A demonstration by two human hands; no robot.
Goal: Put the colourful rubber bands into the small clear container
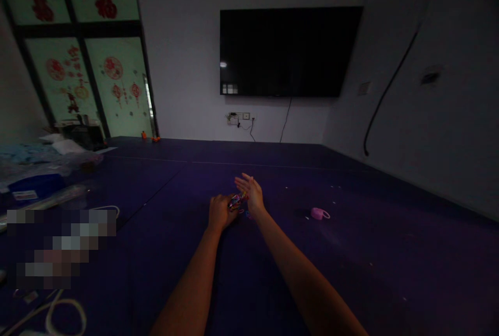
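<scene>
Both my arms reach forward over a dark purple floor mat point(273, 273). My left hand point(219, 212) is curled, its fingers closed around a bunch of small colourful pieces point(236, 201). My right hand point(251, 190) is just beyond and right of that bunch, palm turned inward, fingers stretched out and apart, touching the bunch at its side. A few more small coloured pieces point(247, 215) lie on the mat under the right wrist. A small pink object point(319, 214) lies on the mat to the right of my hands.
A black wall-mounted screen point(288, 50) hangs ahead, with wall sockets point(239, 117) below it. At the left are plastic bags and clutter point(42, 164), a white cord point(66, 315) at the lower left, and decorated glass doors point(86, 66).
</scene>
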